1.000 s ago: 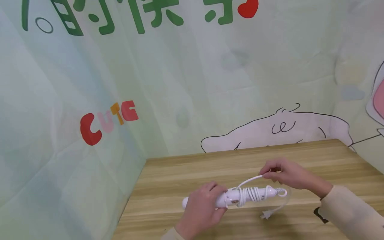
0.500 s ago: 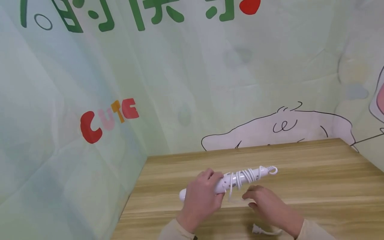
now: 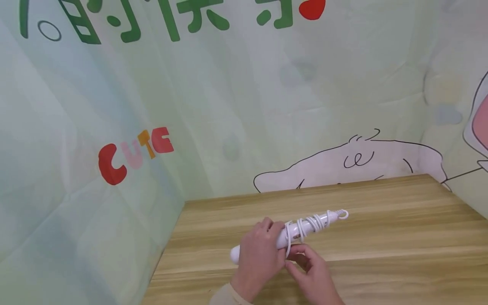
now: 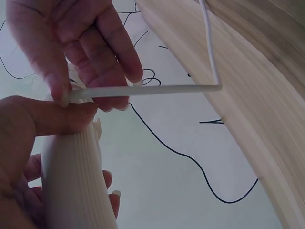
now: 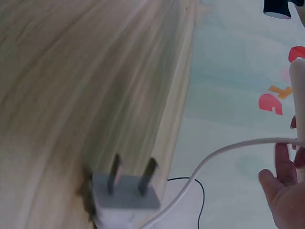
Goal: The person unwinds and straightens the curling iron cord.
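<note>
A slim white hair styling iron (image 3: 283,240) is held aslant above the wooden table, its corded end up to the right. My left hand (image 3: 259,250) grips it round the body, the thumb lying across it in the left wrist view. Several turns of its white cord (image 4: 157,89) are wound round the handle. Just below the iron, my right hand (image 3: 316,275) pinches the cord between thumb and fingers, close to the left thumb. In the right wrist view the two-pin plug (image 5: 126,191) hangs near the camera at the cord's loose end.
The wooden table (image 3: 400,228) runs beneath both hands and back to a pale green printed cloth (image 3: 228,106). That cloth also covers the left side, with coloured letters (image 3: 112,165) on it.
My right hand has brought the cord from above the iron's right end down and left beneath it, to beside the left hand. The iron has tilted, its corded end rising.
</note>
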Demonstrator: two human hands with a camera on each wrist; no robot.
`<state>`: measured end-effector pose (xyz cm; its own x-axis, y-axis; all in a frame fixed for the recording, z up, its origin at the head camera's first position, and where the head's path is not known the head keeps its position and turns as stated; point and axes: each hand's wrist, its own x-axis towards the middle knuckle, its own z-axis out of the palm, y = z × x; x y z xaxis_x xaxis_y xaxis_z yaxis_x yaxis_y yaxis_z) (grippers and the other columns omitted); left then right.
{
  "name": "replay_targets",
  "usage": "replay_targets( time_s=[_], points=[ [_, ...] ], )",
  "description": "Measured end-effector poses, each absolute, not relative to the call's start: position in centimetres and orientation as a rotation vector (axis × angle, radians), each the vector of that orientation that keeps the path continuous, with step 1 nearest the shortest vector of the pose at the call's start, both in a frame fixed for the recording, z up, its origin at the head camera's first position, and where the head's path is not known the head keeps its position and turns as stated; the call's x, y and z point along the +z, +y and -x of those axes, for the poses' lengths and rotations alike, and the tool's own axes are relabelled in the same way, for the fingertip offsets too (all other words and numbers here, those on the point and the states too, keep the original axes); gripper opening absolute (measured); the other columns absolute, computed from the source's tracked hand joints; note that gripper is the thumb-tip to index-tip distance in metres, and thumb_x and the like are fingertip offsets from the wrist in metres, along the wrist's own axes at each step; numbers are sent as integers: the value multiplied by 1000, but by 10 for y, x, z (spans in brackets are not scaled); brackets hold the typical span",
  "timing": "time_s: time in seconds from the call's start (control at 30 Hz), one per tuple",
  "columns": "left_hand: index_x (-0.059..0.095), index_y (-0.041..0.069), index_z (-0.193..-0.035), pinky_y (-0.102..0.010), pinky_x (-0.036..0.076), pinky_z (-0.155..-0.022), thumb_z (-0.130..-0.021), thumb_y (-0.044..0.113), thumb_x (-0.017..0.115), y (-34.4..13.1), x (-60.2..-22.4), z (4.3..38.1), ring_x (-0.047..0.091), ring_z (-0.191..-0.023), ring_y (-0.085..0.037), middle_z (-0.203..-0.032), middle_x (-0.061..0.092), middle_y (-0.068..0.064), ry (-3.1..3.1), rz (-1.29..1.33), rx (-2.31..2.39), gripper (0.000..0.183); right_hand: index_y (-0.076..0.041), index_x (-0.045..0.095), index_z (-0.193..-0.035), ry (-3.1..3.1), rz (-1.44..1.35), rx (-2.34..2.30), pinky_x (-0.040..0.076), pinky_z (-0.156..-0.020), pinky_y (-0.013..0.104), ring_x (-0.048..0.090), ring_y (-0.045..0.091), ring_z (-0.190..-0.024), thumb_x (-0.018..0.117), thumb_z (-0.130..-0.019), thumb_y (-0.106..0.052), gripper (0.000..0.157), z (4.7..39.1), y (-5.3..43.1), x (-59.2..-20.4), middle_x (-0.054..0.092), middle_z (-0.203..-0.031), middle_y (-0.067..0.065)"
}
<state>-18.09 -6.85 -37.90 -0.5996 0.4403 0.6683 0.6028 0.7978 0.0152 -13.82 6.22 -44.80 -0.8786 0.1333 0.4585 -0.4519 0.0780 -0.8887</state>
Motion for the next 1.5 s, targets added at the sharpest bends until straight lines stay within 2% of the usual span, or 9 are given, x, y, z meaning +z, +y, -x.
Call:
replay_targets(
  time_s=[0.13, 0.3, 0.5, 0.63, 0.83, 1.07, 1.23, 1.33, 1.5],
  points=[
    [71, 14, -102, -23, 48, -53, -65, 20, 89, -68, -379, 181, 58, -68, -13, -85, 64, -1, -2334, 764, -312, 41, -2, 64, -92, -1868, -282, 1881, 55, -77, 27, 66, 13, -90, 71, -80, 13, 20, 139, 60, -448, 60, -104, 12],
    [72, 13, -102, -22, 47, -51, -67, 19, 89, -72, -379, 182, 59, -68, -13, -86, 64, -1, -2365, 745, -295, 40, 6, 63, -94, -1862, -215, 1963, 57, -65, 29, 67, 16, -75, 66, -82, 16, 16, 133, 72, -438, 62, -89, 12],
    [72, 15, -101, -25, 46, -51, -68, 19, 88, -79, -384, 183, 59, -69, -15, -87, 64, -1, -2384, 746, -261, 38, 12, 63, -106, -2189, -307, 2106, 58, -63, 37, 66, 18, -70, 68, -89, 2, 20, 130, 111, -406, 63, -89, 16],
    [71, 16, -100, -26, 46, -52, -68, 19, 88, -82, -388, 181, 57, -68, -14, -86, 63, 0, -2386, 776, -256, 36, 8, 66, -105, -2433, -488, 2007, 57, -59, 35, 65, 16, -69, 69, -89, -3, 20, 132, 134, -382, 64, -86, 12],
    [71, 17, -98, -25, 45, -52, -66, 17, 89, -87, -393, 181, 55, -67, -12, -84, 60, 2, -2375, 831, -258, 37, 1, 68, -97, -2709, -738, 1726, 51, -54, 28, 59, 15, -65, 67, -89, 0, 9, 146, 158, -345, 62, -76, 4],
    [70, 18, -100, -24, 45, -57, -63, 19, 91, -92, -392, 184, 56, -71, -11, -86, 61, 4, -2359, 961, -216, 43, -2, 70, -95, -2786, -827, 1343, 50, -57, 26, 57, 11, -69, 66, -88, 2, 9, 167, 174, -317, 63, -80, -1],
    [69, 20, -99, -23, 46, -63, -62, 22, 92, -96, -392, 182, 55, -72, -8, -85, 59, 7, -2310, 1124, -211, 44, -6, 71, -92, -2790, -821, 1222, 49, -59, 27, 55, 9, -71, 67, -88, 1, 10, 178, 184, -316, 63, -81, -5],
    [68, 21, -100, -21, 46, -66, -65, 23, 90, -100, -392, 180, 56, -75, -6, -88, 60, 8, -2304, 1202, -261, 42, -7, 71, -92, -2789, -812, 1201, 48, -59, 26, 54, 9, -69, 67, -88, 1, 9, 186, 194, -323, 62, -80, -5],
    [68, 19, -104, -18, 47, -63, -67, 22, 88, -104, -383, 176, 58, -77, -5, -95, 62, 6, -2329, 1191, -382, 42, -5, 72, -92, -2791, -790, 1203, 48, -60, 26, 55, 7, -70, 68, -87, 1, 8, 197, 213, -345, 64, -80, -5]
  ],
)
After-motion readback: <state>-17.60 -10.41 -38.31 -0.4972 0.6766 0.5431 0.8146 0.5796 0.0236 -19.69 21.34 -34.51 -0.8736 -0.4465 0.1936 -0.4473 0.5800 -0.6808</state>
